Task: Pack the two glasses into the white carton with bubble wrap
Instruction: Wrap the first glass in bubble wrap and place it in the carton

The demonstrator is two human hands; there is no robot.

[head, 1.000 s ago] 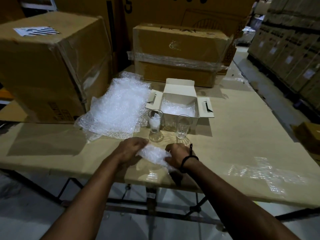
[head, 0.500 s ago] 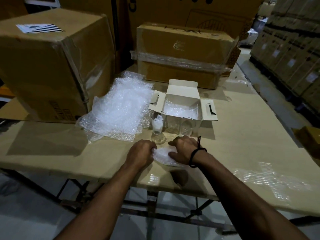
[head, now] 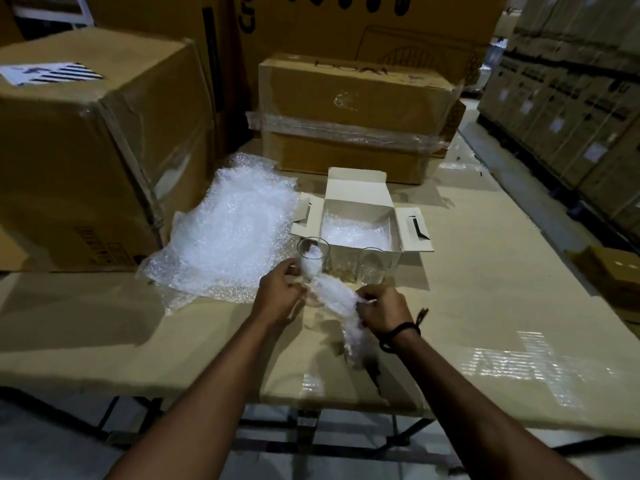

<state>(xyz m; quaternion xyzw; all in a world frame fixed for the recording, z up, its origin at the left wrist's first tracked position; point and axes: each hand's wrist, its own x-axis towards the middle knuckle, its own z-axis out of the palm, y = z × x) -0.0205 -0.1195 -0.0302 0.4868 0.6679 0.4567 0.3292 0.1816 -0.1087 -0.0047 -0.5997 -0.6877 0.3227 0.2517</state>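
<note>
Two clear glasses stand in front of the open white carton, which has bubble wrap on its bottom. The left glass has a wad of wrap inside; the right glass looks empty. My left hand grips the left glass low down, at its stem. A small piece of bubble wrap runs from that glass's foot to my right hand, which pinches it, and its loose end hangs toward the table's near edge.
A large crumpled bubble wrap sheet lies left of the carton. Big brown boxes stand at the left and behind. The cardboard-covered table stretches to the right; a small brown box sits beyond its right edge.
Both hands lifted off the table and moved forward to the left glass. The wrap piece, flat under both hands before, is now stretched between the glass foot and my right hand.
</note>
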